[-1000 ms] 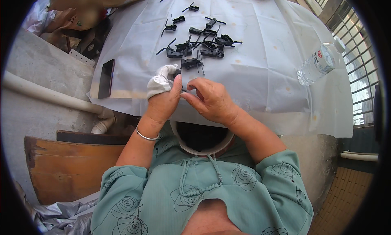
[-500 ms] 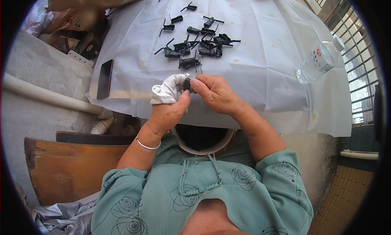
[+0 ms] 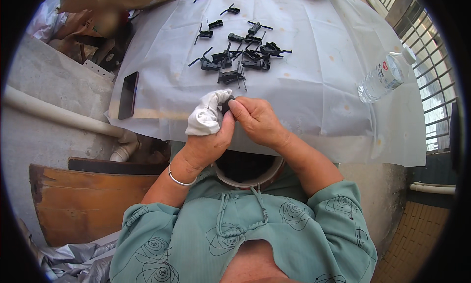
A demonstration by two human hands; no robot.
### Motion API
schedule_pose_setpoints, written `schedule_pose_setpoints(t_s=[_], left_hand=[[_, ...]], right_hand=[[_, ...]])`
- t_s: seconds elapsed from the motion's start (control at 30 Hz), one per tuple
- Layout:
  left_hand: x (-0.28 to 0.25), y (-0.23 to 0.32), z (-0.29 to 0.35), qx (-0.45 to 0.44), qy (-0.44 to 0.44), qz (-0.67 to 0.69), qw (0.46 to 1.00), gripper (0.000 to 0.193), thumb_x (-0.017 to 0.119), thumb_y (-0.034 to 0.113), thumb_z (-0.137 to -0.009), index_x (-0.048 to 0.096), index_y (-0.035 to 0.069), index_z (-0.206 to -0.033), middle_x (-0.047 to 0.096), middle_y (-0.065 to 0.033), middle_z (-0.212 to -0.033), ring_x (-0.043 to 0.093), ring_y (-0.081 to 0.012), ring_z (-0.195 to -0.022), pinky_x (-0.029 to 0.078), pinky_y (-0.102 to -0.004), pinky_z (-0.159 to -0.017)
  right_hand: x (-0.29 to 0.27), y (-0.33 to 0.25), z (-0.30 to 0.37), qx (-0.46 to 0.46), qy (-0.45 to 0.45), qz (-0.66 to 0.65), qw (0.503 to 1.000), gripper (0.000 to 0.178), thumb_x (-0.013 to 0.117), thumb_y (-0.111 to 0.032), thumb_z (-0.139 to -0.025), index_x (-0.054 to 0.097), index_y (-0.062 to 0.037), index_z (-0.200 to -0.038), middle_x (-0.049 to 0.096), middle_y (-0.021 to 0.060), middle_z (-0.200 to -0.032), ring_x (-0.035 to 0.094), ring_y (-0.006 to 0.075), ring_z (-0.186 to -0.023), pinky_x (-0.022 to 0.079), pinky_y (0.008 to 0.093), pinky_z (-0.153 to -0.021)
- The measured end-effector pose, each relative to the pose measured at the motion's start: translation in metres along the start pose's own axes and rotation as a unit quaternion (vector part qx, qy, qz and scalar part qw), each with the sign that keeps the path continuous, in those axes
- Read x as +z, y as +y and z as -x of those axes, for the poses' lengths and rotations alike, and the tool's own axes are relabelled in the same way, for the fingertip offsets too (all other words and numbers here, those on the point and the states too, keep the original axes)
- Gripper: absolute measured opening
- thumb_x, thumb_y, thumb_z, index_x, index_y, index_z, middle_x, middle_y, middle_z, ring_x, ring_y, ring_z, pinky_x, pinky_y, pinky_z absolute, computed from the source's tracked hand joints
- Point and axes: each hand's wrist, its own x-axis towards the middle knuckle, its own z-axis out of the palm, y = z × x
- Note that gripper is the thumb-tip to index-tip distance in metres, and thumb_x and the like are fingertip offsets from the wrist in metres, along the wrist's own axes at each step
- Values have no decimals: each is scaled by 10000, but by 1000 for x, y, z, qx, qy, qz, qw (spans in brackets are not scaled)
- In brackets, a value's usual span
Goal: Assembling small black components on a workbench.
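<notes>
My left hand (image 3: pixel 214 140) has a white cloth (image 3: pixel 204 117) over its fingers and is closed on a small black plastic part (image 3: pixel 226 105). From the other side, my right hand (image 3: pixel 257 117) pinches the same part between thumb and bent fingers. Most of the part is covered by the fingers and the cloth, so its full shape does not show. Just beyond my hands, several black plastic pieces with thin arms (image 3: pixel 230 76) lie in a loose heap on the white-covered table (image 3: pixel 314 101). A few more are scattered farther back.
A dark phone (image 3: pixel 128 95) lies near the table's left edge. At the right a clear plastic bottle (image 3: pixel 380 81) lies tilted. A bucket (image 3: pixel 272 176) with dark contents sits below the table's near edge. Pipes (image 3: pixel 64 114) and a wooden board (image 3: pixel 88 199) are at the left.
The left hand and cloth have shifted slightly right and toward me, with the wrist turned a little. The black part is now more covered by the fingers. The pieces on the table lie as before.
</notes>
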Motion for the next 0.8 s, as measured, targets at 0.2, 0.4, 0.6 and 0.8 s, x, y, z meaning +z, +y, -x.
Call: schedule_pose_setpoints(t_s=[0.2, 0.4, 0.6, 0.8], left_hand=[[-22, 1, -17, -210, -24, 346, 914, 279, 463, 51, -905, 413, 53, -1179, 536, -18, -901, 459, -46, -711, 396, -177, -608], [-18, 4, -16, -191, -73, 248, 947, 318, 411, 57, -906, 392, 33, -1222, 531, -4, -871, 411, -22, -623, 366, -159, -542], [-27, 15, -17, -251, -196, 375, 871, 328, 394, 78, -865, 419, -1, -1183, 482, 16, -806, 395, -23, -644, 352, -174, -554], [-19, 8, -10, -168, -158, 232, 945, 262, 426, 59, -842, 442, 11, -1099, 481, 6, -814, 402, -33, -689, 371, -190, -590]], right_hand=[[-23, -11, -4, 34, -97, 151, 983, 131, 580, -139, -848, 616, -13, -856, 516, 62, -627, 462, 130, -557, 403, 280, -527], [-24, -2, -3, -88, -37, 97, 991, 100, 648, -104, -794, 623, -24, -849, 512, 25, -623, 436, 89, -542, 373, 236, -508], [-23, -8, -1, 34, -39, -13, 999, 134, 649, -119, -810, 564, -21, -779, 477, -52, -645, 401, 27, -591, 344, 200, -515], [-19, -10, -1, 22, -42, 0, 999, 175, 570, -131, -864, 520, -17, -741, 475, -22, -616, 408, 70, -565, 357, 229, -526]])
